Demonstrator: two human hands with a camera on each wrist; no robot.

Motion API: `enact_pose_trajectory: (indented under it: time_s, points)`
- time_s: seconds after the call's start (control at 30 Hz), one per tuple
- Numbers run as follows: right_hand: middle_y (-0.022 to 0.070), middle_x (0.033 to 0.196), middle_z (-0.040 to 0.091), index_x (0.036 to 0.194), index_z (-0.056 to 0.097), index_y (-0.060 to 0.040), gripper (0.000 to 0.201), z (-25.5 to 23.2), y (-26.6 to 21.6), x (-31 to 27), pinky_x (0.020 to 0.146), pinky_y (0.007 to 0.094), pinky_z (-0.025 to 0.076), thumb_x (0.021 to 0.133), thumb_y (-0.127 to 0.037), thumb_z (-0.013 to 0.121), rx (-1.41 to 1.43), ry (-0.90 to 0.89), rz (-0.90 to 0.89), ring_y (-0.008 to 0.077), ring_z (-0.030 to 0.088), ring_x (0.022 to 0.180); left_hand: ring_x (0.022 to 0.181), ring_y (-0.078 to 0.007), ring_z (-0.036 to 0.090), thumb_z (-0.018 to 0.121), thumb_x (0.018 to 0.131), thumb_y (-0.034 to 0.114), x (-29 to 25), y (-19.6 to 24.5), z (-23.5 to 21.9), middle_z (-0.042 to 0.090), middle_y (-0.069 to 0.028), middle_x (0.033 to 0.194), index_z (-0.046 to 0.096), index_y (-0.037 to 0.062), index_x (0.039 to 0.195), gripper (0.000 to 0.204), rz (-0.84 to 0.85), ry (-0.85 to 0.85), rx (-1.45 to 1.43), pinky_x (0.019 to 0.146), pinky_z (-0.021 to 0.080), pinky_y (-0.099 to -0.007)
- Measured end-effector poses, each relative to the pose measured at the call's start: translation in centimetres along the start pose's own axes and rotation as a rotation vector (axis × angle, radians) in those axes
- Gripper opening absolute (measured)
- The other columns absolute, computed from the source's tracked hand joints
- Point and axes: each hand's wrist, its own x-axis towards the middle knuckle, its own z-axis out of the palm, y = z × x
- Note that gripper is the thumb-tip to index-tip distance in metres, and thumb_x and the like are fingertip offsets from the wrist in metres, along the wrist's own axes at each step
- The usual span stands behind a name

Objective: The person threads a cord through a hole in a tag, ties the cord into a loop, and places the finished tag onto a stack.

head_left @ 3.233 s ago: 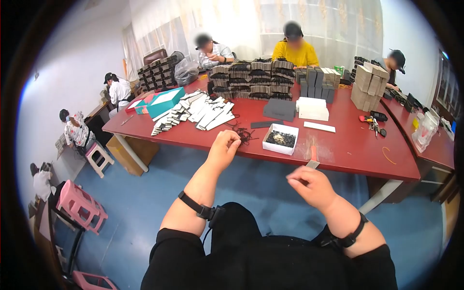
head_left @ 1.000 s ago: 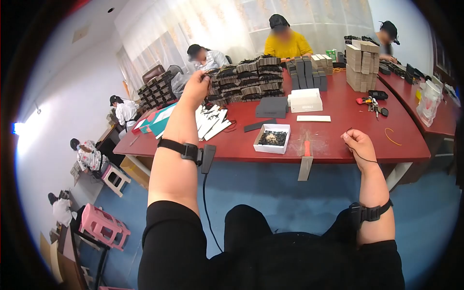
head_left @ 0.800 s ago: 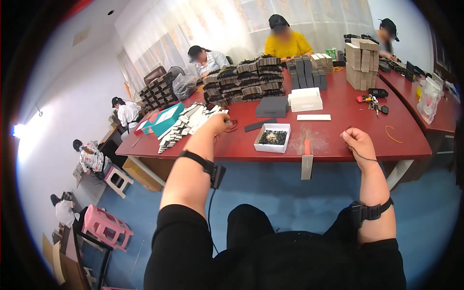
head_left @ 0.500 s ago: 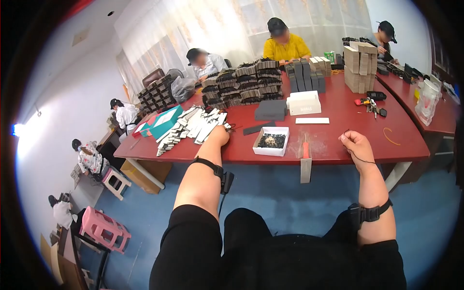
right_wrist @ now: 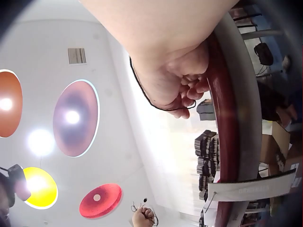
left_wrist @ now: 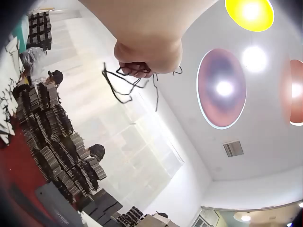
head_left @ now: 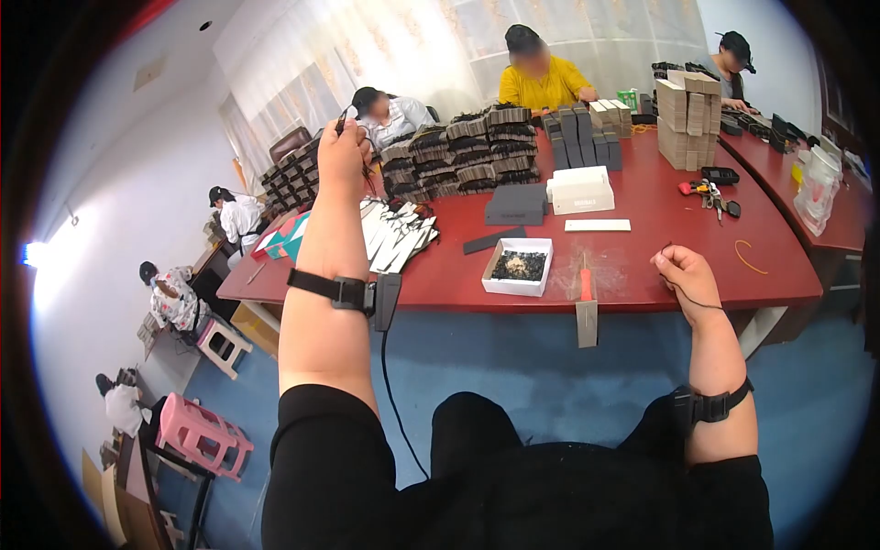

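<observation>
My left hand (head_left: 344, 156) is raised at the left, its fingers curled around thin black cords (left_wrist: 116, 87), whose loose ends dangle in the left wrist view. Above the table's front right edge, my right hand (head_left: 687, 280) pinches one end of a black cord (right_wrist: 142, 90). That cord runs back across the hand to the wrist. Left of the right hand, a red-handled tool (head_left: 587, 286) with a thin metal point lies on a tag (head_left: 587, 328) that juts past the table edge. Behind my left arm spreads a pile of white tags (head_left: 394, 234) with black cords.
A white box (head_left: 518, 286) of black bits stands near the front edge of the red table (head_left: 642, 247). Behind it are a grey stack (head_left: 513, 206), a white stack (head_left: 582, 192) and bundled corded tags (head_left: 463, 151). Keys (head_left: 706, 194) lie right. Several people sit around.
My left hand dipped to the white tag pile, then rose up and left with cords in it. The right hand moved right from the red-handled tool earlier and now stays nearly still with a cord.
</observation>
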Motion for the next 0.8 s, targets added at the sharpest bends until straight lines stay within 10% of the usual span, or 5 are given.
enact_pose_trajectory:
  time_s: [0.17, 0.37, 0.5, 0.63, 0.8]
  points:
    - [-0.0066, 0.064, 0.047, 0.082, 0.058, -0.0034, 0.011, 0.0, 0.2, 0.0, 0.049, 0.0175, 0.028, 0.087, -0.013, 0.057, 0.006, -0.011, -0.016, 0.0010, 0.035, 0.055, 0.045, -0.0055, 0.029, 0.051, 0.091, 0.017, -1.4, 1.1, 1.9, 0.037, 0.0044, 0.058, 0.043, 0.0116, 0.078, 0.016, -0.030, -0.112, 0.114, 0.040, 0.023, -0.0216]
    - [-0.0071, 0.065, 0.046, 0.080, 0.058, -0.0030, 0.012, 0.2, -0.1, -0.3, 0.051, 0.0181, 0.028, 0.087, -0.012, 0.057, -0.044, 0.018, -0.021, 0.0013, 0.036, 0.057, 0.049, -0.0164, 0.052, 0.057, 0.081, 0.017, -5.0, -9.5, 0.4, 0.059, -0.0067, 0.068, 0.059, 0.0020, 0.087, 0.016, -0.178, -0.408, 1.105, 0.047, 0.043, -0.0313]
    - [-0.0069, 0.065, 0.047, 0.080, 0.059, -0.0019, 0.011, 0.1, 0.0, -0.3, 0.052, 0.0182, 0.029, 0.086, -0.011, 0.058, -0.039, -0.002, -0.031, 0.0014, 0.036, 0.058, 0.083, -0.0319, 0.062, 0.066, 0.074, 0.022, -8.2, -13.0, -0.5, 0.064, -0.0174, 0.094, 0.062, 0.0051, 0.097, 0.029, -0.411, -0.727, 1.409, 0.075, 0.049, -0.0386]
    - [-0.0069, 0.063, 0.047, 0.079, 0.061, -0.0009, 0.012, 0.1, 0.5, 0.1, 0.052, 0.0179, 0.030, 0.084, -0.012, 0.061, -0.116, 0.036, -0.041, 0.0012, 0.037, 0.058, 0.102, -0.0294, 0.055, 0.069, 0.072, 0.021, -11.9, -10.3, 1.4, 0.059, -0.0125, 0.109, 0.062, 0.0113, 0.107, 0.038, 0.022, -0.539, 1.516, 0.090, 0.044, -0.0368]
    - [-0.0060, 0.063, 0.052, 0.081, 0.065, 0.0011, 0.014, 0.8, 0.5, 0.1, 0.053, 0.0192, 0.035, 0.082, -0.013, 0.063, -0.166, 0.053, -0.082, 0.0028, 0.043, 0.058, 0.101, -0.0299, 0.055, 0.066, 0.077, 0.028, -10.4, -13.3, 2.2, 0.060, -0.0126, 0.106, 0.065, 0.0076, 0.102, 0.032, -0.120, -0.587, 1.427, 0.088, 0.045, -0.0380]
